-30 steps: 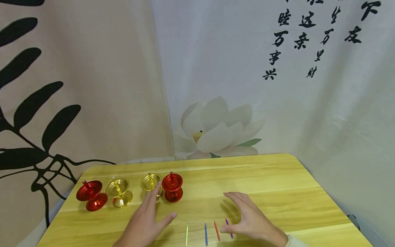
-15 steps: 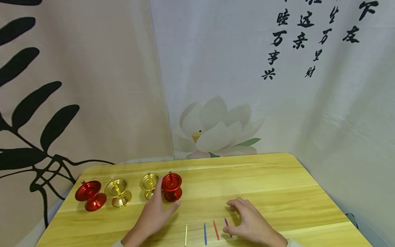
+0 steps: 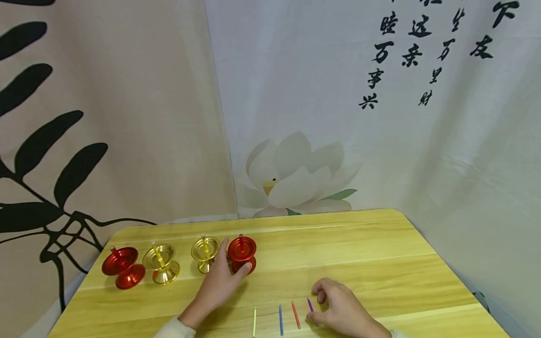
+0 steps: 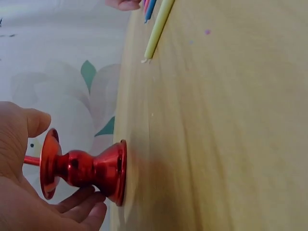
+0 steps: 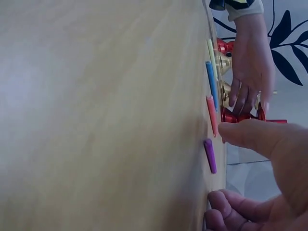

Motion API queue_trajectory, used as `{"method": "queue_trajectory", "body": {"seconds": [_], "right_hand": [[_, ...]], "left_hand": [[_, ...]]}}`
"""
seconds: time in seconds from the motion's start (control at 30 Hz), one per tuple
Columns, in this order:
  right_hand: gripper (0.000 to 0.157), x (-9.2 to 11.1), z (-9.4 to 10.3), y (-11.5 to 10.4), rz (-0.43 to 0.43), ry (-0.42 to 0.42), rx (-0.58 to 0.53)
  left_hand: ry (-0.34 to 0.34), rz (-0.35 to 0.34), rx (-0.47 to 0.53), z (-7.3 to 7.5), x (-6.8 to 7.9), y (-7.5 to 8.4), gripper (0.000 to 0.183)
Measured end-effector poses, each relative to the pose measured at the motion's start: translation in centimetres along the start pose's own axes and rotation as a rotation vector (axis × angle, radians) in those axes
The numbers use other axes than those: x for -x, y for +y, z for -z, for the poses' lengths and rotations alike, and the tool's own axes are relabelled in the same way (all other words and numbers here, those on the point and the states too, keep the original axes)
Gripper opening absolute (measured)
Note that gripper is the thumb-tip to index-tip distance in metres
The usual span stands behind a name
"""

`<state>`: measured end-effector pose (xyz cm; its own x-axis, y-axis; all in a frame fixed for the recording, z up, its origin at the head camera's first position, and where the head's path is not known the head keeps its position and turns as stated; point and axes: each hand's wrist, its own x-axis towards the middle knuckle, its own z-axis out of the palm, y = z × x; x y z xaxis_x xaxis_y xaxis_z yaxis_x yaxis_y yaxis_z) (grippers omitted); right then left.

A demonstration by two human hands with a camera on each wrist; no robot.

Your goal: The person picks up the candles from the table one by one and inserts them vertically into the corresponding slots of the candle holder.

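Note:
My left hand (image 3: 219, 284) is at the rightmost red candle holder (image 3: 242, 248), a shiny metal dish with a central pin on a flared foot. In the left wrist view its fingers (image 4: 83, 207) lie along the side of this holder, while the thumb tip is near the dish rim. The holder stands upright on the table. My right hand (image 3: 341, 307) hovers over a thin purple candle (image 5: 210, 156) lying on the wood. Thumb and bent index finger are on either side of it with a gap in the right wrist view; in the head view the thumb overlaps it.
A yellow candle (image 3: 254, 322), a blue candle (image 3: 281, 320) and a red candle (image 3: 296, 315) lie in a row on the wooden table (image 3: 380, 263). Two gold holders (image 3: 205, 249) and another red holder (image 3: 122, 265) stand at the left. A printed curtain (image 3: 148, 117) hangs behind.
My left hand has moved right and forward, and the red holder beside it has shifted slightly to the right. The fingers of my right hand have curled in closer around the purple candle.

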<state>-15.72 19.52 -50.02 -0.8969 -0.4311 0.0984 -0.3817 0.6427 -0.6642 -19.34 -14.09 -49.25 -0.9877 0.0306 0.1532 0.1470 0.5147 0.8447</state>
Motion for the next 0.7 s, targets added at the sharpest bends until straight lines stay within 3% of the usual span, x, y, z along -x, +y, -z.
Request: {"method": "queue_trajectory", "body": {"seconds": [0.33,0.7], "right_hand": [[0.038,0.1,-0.2,-0.1,-0.032,-0.039,-0.029],[0.030,0.3,-0.1,0.1,0.013,-0.016,-0.040]], "left_hand": [[-0.003,-0.006,0.031,-1.1,-1.2,0.5,0.088],[-0.019,-0.010,0.049,-2.1,-2.1,0.5,0.081]]}}
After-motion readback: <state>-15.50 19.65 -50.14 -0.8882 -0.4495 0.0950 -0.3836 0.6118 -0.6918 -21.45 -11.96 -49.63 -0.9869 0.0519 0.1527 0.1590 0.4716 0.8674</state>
